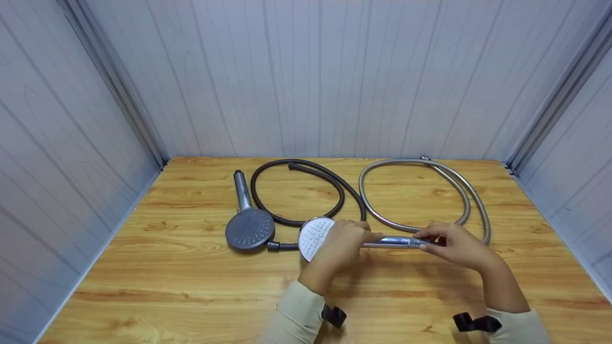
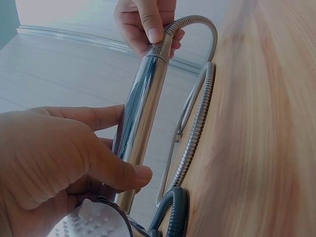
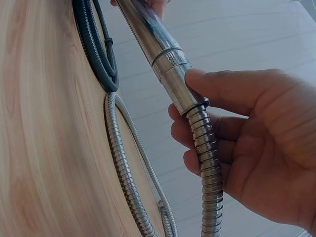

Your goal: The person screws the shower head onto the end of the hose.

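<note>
A chrome shower head (image 1: pixel 314 237) with a white nozzle face is held above the table. My left hand (image 1: pixel 345 241) grips its handle (image 2: pixel 143 103) just behind the head, thumb on one side and fingers on the other. At the handle's far end, my right hand (image 1: pixel 456 243) pinches the metal connector (image 3: pixel 180 91) of a silver shower hose (image 3: pixel 205 163). The connector sits against the handle end in line with it; how far it is threaded cannot be told. From there the silver hose bends down to the table.
To the left lies a grey shower head (image 1: pixel 249 229) with its handle pointing to the back. A black hose (image 1: pixel 342 191) loops beside it, one end fitting near that head. The silver hose's coil (image 1: pixel 382 165) rests at the back right. Panel walls (image 1: pixel 296 76) surround the wooden table (image 1: pixel 191 296).
</note>
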Tool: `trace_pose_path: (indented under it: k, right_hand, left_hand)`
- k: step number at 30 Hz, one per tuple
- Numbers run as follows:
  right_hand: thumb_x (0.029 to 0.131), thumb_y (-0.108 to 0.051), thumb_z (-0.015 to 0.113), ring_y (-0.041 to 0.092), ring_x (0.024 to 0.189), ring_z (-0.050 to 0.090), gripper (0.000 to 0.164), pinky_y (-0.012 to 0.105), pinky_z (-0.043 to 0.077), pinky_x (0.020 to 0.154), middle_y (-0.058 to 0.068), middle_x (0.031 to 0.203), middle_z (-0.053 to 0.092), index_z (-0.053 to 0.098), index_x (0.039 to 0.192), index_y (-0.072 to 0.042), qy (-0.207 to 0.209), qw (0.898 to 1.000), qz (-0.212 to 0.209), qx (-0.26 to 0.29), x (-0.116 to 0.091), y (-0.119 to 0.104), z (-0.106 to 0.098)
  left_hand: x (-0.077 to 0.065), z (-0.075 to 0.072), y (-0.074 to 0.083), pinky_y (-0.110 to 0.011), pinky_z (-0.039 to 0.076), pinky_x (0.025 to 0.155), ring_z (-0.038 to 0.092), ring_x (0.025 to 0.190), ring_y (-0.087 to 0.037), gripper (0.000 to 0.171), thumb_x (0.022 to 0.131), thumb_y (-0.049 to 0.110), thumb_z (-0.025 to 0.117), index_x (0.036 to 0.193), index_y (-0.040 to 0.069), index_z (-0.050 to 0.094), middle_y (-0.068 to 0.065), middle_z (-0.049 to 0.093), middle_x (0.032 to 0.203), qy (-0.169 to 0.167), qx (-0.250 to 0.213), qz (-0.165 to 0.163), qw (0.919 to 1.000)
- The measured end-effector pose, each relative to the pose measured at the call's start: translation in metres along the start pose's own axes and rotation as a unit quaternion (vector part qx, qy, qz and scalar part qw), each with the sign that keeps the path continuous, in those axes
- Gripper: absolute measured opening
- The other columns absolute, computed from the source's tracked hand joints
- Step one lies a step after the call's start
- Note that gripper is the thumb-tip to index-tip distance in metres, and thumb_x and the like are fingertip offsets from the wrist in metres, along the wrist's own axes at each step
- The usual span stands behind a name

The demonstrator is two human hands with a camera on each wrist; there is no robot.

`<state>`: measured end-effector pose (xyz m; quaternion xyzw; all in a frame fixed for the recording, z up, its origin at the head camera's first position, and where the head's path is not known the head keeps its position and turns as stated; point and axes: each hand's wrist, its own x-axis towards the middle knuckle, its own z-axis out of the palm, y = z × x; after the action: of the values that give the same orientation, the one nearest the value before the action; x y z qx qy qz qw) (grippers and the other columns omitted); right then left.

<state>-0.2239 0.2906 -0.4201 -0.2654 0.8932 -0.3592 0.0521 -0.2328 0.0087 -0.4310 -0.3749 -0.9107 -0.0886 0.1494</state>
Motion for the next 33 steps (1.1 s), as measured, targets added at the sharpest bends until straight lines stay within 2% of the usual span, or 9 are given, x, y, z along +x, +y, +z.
trace_pose_path:
  k: [8,13,17,25,33]
  right_hand:
    - [0.094,-0.021,0.065,0.013,0.077,0.056,0.026,0.027,0.048,0.064,0.000,0.094,0.065,0.070,0.115,-0.006,-0.007,1.000,0.008,-0.001,-0.0008,-0.0013,-0.0008]
    - [0.089,-0.023,0.072,0.014,0.085,0.058,0.028,0.029,0.049,0.070,-0.001,0.098,0.065,0.068,0.113,-0.009,0.003,1.000,-0.004,0.002,-0.0006,-0.0012,0.0000]
    - [0.085,-0.018,0.076,0.015,0.085,0.057,0.027,0.029,0.048,0.071,-0.001,0.097,0.063,0.066,0.109,-0.011,0.009,1.000,-0.017,0.000,-0.0002,-0.0016,0.0004]
    - [0.086,-0.011,0.074,0.013,0.083,0.057,0.020,0.027,0.049,0.068,-0.001,0.095,0.063,0.066,0.105,-0.011,0.006,1.000,-0.022,0.001,0.0009,-0.0040,0.0004]
    - [0.088,-0.018,0.073,0.012,0.082,0.058,0.018,0.027,0.049,0.068,-0.002,0.093,0.064,0.070,0.105,-0.012,0.005,1.000,-0.020,0.005,0.0004,-0.0035,-0.0004]
  left_hand:
    - [0.0001,-0.0026,0.0004,-0.029,0.048,0.068,0.061,0.075,-0.009,0.046,0.078,0.009,0.080,0.116,0.034,0.073,0.008,0.069,0.094,-0.014,-0.008,-0.004,0.9999]
    - [0.0001,-0.0021,-0.0005,-0.028,0.047,0.067,0.059,0.072,-0.009,0.045,0.075,0.017,0.084,0.116,0.032,0.074,0.007,0.069,0.091,-0.010,-0.015,0.001,0.9998]
    - [0.0002,-0.0016,-0.0010,-0.028,0.047,0.067,0.059,0.072,-0.008,0.044,0.075,0.018,0.084,0.116,0.031,0.074,0.007,0.069,0.091,-0.010,-0.020,0.002,0.9997]
    - [0.0005,-0.0024,-0.0009,-0.028,0.046,0.066,0.057,0.070,-0.008,0.045,0.075,0.018,0.084,0.116,0.032,0.073,0.007,0.069,0.091,-0.015,-0.017,0.000,0.9997]
    - [0.0018,-0.0041,-0.0002,-0.028,0.047,0.068,0.057,0.073,-0.009,0.046,0.077,0.017,0.083,0.119,0.033,0.072,0.007,0.069,0.095,-0.034,-0.007,-0.002,0.9994]
